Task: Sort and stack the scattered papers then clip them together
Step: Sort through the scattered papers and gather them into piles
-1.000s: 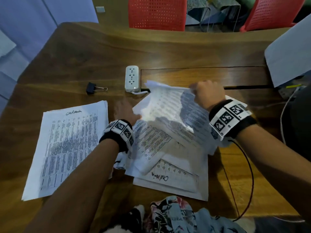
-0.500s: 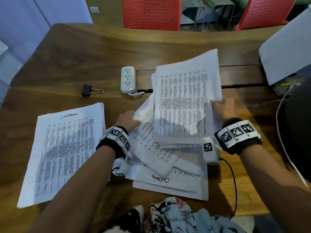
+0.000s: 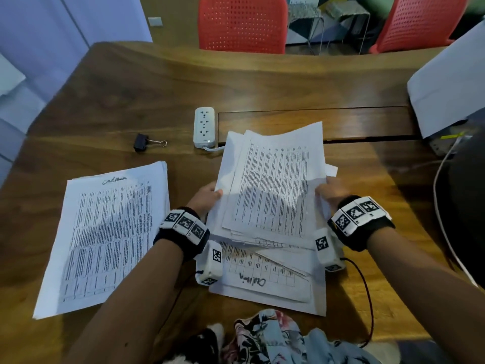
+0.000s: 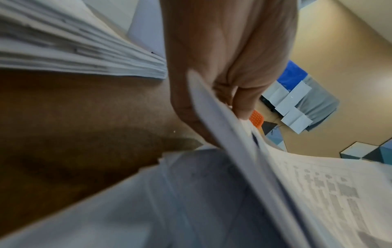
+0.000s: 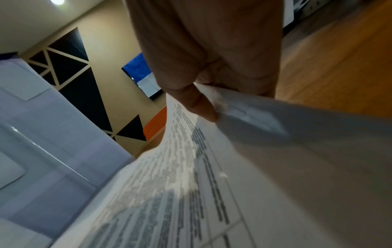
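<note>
A bundle of printed sheets [image 3: 273, 179] is held tilted above the table between both hands. My left hand [image 3: 207, 197] grips its left edge, thumb on top, and the left wrist view shows the fingers [image 4: 239, 94] curled round the paper bundle [image 4: 286, 184]. My right hand [image 3: 329, 191] pinches the right edge, and its thumb [image 5: 191, 100] presses on the printed sheet [image 5: 191, 193]. Loose papers [image 3: 267, 282] lie beneath the bundle. A squared stack [image 3: 105, 232] lies at the left. A black binder clip [image 3: 143, 143] sits behind that stack.
A white power strip [image 3: 204, 126] lies behind the papers beside a long recessed panel [image 3: 315, 122] in the wooden table [image 3: 183, 82]. White sheets [image 3: 451, 82] and a cable [image 3: 441, 206] are at the right edge. Two red chairs [image 3: 241, 22] stand beyond the table.
The bundle has come down and toward me and leans left. My left hand left the loose papers and took the bundle's left edge. My right hand keeps its hold on the right edge.
</note>
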Demonstrator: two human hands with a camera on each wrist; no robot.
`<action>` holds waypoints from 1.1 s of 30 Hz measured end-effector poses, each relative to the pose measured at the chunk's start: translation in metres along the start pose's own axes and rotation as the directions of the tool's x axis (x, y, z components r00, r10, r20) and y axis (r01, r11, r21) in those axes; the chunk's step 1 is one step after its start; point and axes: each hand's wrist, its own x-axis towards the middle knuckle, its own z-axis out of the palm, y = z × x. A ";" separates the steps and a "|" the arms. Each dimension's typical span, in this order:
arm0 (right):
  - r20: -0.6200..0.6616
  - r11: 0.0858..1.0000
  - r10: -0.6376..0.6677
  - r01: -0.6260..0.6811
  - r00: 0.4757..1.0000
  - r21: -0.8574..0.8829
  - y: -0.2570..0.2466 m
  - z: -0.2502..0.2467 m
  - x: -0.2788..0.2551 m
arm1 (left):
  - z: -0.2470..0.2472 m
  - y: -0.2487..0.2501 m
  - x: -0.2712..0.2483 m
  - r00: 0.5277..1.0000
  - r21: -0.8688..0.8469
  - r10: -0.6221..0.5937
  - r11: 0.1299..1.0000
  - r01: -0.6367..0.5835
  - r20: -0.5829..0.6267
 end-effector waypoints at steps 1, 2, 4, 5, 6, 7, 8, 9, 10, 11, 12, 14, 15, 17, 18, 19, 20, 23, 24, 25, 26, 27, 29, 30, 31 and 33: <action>0.033 1.000 -0.003 0.003 0.999 -0.012 -0.002 0.003 -0.003 | 0.003 -0.002 -0.001 1.000 -0.012 -0.010 1.000 0.010 0.024; 0.059 0.999 -0.020 0.022 0.998 -0.026 -0.002 0.008 -0.002 | 0.007 -0.002 -0.005 0.999 -0.005 -0.018 1.000 0.018 0.051; 0.094 0.996 -0.037 0.044 0.995 -0.073 -0.004 0.018 -0.004 | 0.013 -0.004 -0.006 0.996 0.030 -0.001 1.000 -0.002 0.094; 0.096 0.995 -0.034 0.043 0.995 -0.086 -0.003 0.022 -0.004 | 0.015 -0.005 -0.005 0.995 0.044 0.022 0.999 -0.026 0.097; 0.078 0.995 -0.056 0.063 0.995 -0.081 0.000 0.024 0.001 | 0.016 -0.005 -0.005 0.996 0.052 0.041 0.998 -0.045 0.084; 0.039 0.994 -0.073 0.075 0.997 -0.075 0.002 0.024 0.005 | 0.015 -0.004 -0.006 0.996 0.058 0.067 0.996 -0.070 0.059; -0.008 0.995 -0.083 0.082 0.997 -0.049 0.003 0.022 0.011 | 0.013 -0.001 -0.009 0.994 0.059 0.099 0.993 -0.101 0.036; -0.044 0.996 -0.090 0.090 0.995 -0.010 -0.002 0.019 0.005 | 0.011 0.002 -0.010 0.990 0.045 0.141 0.989 -0.142 0.023; -0.071 0.993 -0.099 0.103 0.993 0.054 -0.006 0.016 0.004 | 0.007 0.005 -0.012 0.986 0.024 0.169 0.985 -0.169 0.013; -0.085 0.984 -0.103 0.114 0.991 0.137 -0.011 0.013 0.000 | 0.005 0.009 -0.014 0.982 0.004 0.186 0.982 -0.186 0.005; -0.102 0.960 -0.113 0.135 0.988 0.246 -0.019 0.010 -0.006 | 0.003 0.015 -0.017 0.981 -0.010 0.196 0.981 -0.196 -0.006; -0.194 0.891 -0.201 0.261 0.960 0.372 -0.035 0.004 -0.020 | -0.001 0.030 -0.023 0.966 -0.036 0.256 0.966 -0.257 -0.034; -0.261 0.850 -0.271 0.357 0.927 0.386 -0.045 0.000 -0.027 | -0.002 0.039 -0.027 0.950 -0.056 0.308 0.949 -0.311 -0.054; -0.370 0.754 -0.418 0.544 0.830 0.367 -0.066 -0.007 -0.043 | -0.006 0.060 -0.037 0.901 -0.122 0.413 0.896 -0.428 -0.131; -0.426 0.696 -0.464 0.617 0.777 0.367 -0.073 -0.009 -0.051 | -0.009 0.069 -0.041 0.875 -0.164 0.453 0.863 -0.478 -0.170; -0.470 0.639 -0.500 0.676 0.728 0.368 -0.079 -0.011 -0.057 | -0.011 0.075 -0.044 0.851 -0.203 0.486 0.829 -0.521 -0.200; -0.497 0.597 -0.520 0.712 0.694 0.370 -0.081 -0.012 -0.064 | -0.013 0.079 -0.046 0.836 -0.235 0.502 0.805 -0.545 -0.222; -0.503 0.536 -0.572 0.759 0.648 0.369 -0.074 -0.006 -0.070 | -0.016 0.080 -0.049 0.817 -0.279 0.510 0.771 -0.573 -0.269; -0.485 0.531 -0.589 0.762 0.646 0.369 -0.071 -0.003 -0.072 | -0.015 0.078 -0.050 0.809 -0.285 0.521 0.760 -0.585 -0.272; -0.468 0.530 -0.604 0.763 0.645 0.370 -0.068 0.000 -0.072 | -0.013 0.076 -0.050 0.805 -0.292 0.527 0.752 -0.591 -0.272; -0.445 0.530 -0.625 0.767 0.641 0.362 -0.066 0.004 -0.074 | -0.012 0.074 -0.050 0.804 -0.297 0.530 0.748 -0.593 -0.271; -0.432 0.530 -0.644 0.776 0.631 0.342 -0.065 0.007 -0.076 | -0.009 0.074 -0.050 0.801 -0.297 0.530 0.745 -0.597 -0.278; -0.437 0.514 -0.675 0.804 0.595 0.301 -0.070 0.009 -0.082 | -0.007 0.075 -0.051 0.785 -0.278 0.536 0.739 -0.614 -0.310; -0.464 0.481 -0.691 0.832 0.553 0.276 -0.075 0.009 -0.087 | -0.007 0.077 -0.051 0.775 -0.266 0.543 0.734 -0.625 -0.322; -0.509 0.442 -0.707 0.869 0.491 0.223 -0.080 0.007 -0.088 | -0.007 0.079 -0.052 0.769 -0.263 0.550 0.728 -0.633 -0.327; -0.589 0.363 -0.742 0.930 0.321 0.050 -0.089 0.003 -0.093 | -0.009 0.081 -0.050 0.772 -0.279 0.544 0.725 -0.630 -0.329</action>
